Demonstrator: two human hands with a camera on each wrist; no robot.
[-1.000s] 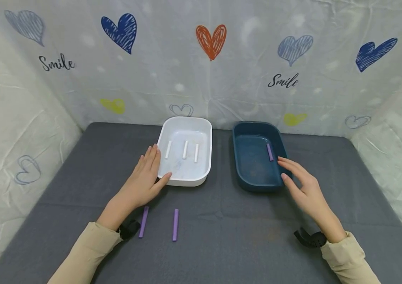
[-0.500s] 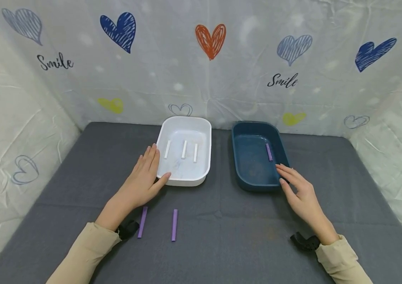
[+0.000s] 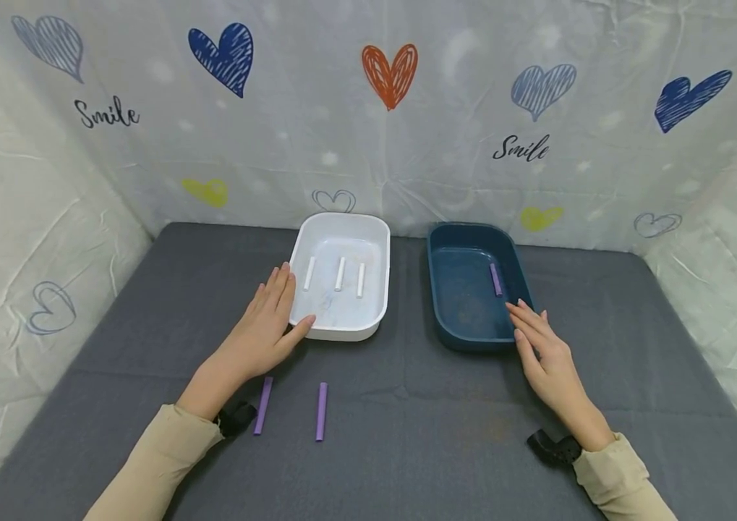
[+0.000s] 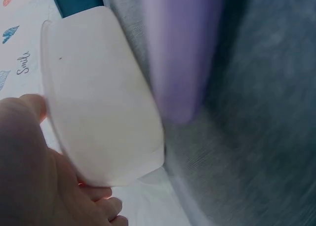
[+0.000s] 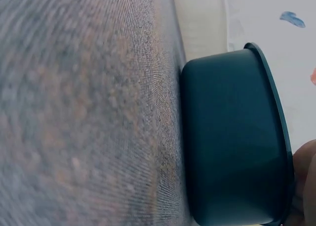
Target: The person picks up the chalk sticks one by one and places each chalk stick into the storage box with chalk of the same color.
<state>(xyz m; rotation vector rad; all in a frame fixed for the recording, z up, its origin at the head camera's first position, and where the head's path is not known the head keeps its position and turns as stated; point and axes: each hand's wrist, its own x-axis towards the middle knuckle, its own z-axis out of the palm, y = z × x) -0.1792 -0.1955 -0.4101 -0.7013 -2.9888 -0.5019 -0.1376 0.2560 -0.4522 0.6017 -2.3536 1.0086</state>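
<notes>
My left hand (image 3: 266, 329) lies with straight fingers along the left rim of the white tray (image 3: 342, 334), its thumb at the near corner. In the left wrist view, the white tray (image 4: 101, 97) shows its outer side next to my left hand (image 4: 54, 186). Three white chalk-like sticks (image 3: 339, 275) lie in that tray. My right hand (image 3: 547, 354) has its fingertips at the near right rim of the dark blue tray (image 3: 472, 346), fingers relaxed. One purple chalk-like stick (image 3: 495, 279) lies inside it. The right wrist view shows the blue tray's wall (image 5: 232, 142).
Two more purple sticks, one (image 3: 263, 406) beside the left wrist and another (image 3: 321, 412) to its right, lie on the grey cloth (image 3: 407, 463). A white curtain (image 3: 446, 159) printed with hearts hangs behind the trays. Black straps (image 3: 236, 420) sit on both wrists.
My right hand has shifted slightly left and nearer along the blue tray's rim, its fingers drawn closer together. My left hand, the trays and the sticks stay in place.
</notes>
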